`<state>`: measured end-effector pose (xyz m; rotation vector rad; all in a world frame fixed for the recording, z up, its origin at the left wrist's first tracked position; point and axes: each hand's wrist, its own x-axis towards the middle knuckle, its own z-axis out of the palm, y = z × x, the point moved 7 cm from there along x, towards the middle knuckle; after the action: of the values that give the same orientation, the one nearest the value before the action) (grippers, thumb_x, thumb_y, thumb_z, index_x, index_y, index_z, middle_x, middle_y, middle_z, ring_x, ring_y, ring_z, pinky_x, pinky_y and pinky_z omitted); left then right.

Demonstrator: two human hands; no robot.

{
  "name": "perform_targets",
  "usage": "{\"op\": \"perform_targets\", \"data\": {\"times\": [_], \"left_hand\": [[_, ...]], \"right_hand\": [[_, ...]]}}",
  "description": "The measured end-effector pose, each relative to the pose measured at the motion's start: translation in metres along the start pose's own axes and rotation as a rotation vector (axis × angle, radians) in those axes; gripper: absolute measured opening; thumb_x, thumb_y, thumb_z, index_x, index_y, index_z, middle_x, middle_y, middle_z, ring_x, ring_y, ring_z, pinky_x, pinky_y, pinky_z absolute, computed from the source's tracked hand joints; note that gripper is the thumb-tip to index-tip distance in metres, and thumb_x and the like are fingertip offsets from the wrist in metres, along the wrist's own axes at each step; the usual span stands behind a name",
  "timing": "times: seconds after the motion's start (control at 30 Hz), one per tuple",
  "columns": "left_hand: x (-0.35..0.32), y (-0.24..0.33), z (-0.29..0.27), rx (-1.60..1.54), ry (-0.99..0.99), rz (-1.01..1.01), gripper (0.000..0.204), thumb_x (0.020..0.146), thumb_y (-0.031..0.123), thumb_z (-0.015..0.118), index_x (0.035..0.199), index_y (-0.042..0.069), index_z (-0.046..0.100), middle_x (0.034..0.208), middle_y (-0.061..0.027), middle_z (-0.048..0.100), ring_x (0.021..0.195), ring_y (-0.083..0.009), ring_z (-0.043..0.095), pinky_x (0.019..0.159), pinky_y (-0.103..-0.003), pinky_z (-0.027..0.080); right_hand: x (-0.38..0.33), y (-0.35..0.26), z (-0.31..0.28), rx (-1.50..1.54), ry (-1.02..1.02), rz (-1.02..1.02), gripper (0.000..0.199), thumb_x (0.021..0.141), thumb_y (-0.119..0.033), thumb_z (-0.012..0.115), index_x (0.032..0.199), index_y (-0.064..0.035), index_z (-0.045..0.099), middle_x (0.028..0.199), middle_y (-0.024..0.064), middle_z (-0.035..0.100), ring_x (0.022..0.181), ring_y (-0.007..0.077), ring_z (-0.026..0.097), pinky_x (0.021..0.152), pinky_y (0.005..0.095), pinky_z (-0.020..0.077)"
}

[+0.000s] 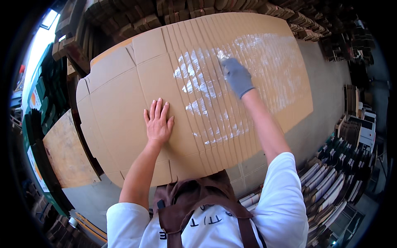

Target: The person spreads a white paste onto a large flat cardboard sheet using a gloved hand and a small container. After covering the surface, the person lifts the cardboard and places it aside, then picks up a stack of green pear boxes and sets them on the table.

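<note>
A fanned stack of flat brown cardboard box blanks (124, 103) lies in front of me, their edge flaps staggered like steps. White wet glue (198, 87) streaks the staggered flaps in the middle and to the right. My left hand (158, 122) is bare and rests flat, fingers spread, on the top blank left of the glue. My right hand (236, 76) wears a grey glove and is closed around a small pale tool or brush (222, 55) whose tip touches the glued flaps.
Stacks of folded cardboard (136, 14) line the far side. A wooden board (68, 153) lies at the left by green printed cartons (45, 99). More bundled flat cartons (331, 177) stand at the right on a grey concrete floor (326, 82).
</note>
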<state>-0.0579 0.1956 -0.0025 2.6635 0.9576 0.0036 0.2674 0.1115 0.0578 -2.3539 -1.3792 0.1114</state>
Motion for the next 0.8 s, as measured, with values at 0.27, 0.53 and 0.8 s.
{"op": "perform_targets", "data": {"times": [0.27, 0.53, 0.8], "left_hand": [[-0.002, 0.000, -0.003, -0.023, 0.023, 0.003, 0.055, 0.091, 0.035, 0.053, 0.143, 0.018, 0.043, 0.156, -0.0048, 0.028, 0.146, -0.0251, 0.020, 0.117, -0.054, 0.011], [-0.002, -0.007, -0.002, -0.029, -0.002, -0.027, 0.057, 0.091, 0.037, 0.054, 0.144, 0.020, 0.042, 0.156, -0.0040, 0.028, 0.146, -0.0234, 0.019, 0.117, -0.054, 0.010], [-0.001, -0.007, -0.003, -0.030, 0.026, -0.013, 0.057, 0.091, 0.039, 0.053, 0.143, 0.019, 0.042, 0.156, -0.0038, 0.029, 0.145, -0.0233, 0.021, 0.116, -0.055, 0.014]], "right_hand": [[-0.003, 0.012, -0.016, -0.088, 0.080, 0.002, 0.016, 0.088, -0.016, 0.058, 0.102, -0.0128, 0.066, 0.104, 0.0143, 0.064, 0.087, 0.0359, 0.065, 0.077, 0.0460, 0.0530], [-0.048, -0.094, -0.011, 0.654, 0.119, 0.197, 0.015, 0.088, -0.018, 0.066, 0.091, -0.0038, 0.066, 0.092, 0.0137, 0.068, 0.082, 0.0297, 0.066, 0.074, 0.0365, 0.0522], [-0.037, -0.110, -0.006, 0.530, 0.181, 0.132, 0.010, 0.088, -0.016, 0.063, 0.090, -0.0061, 0.064, 0.088, 0.0145, 0.064, 0.079, 0.0331, 0.063, 0.071, 0.0391, 0.0509]]}}
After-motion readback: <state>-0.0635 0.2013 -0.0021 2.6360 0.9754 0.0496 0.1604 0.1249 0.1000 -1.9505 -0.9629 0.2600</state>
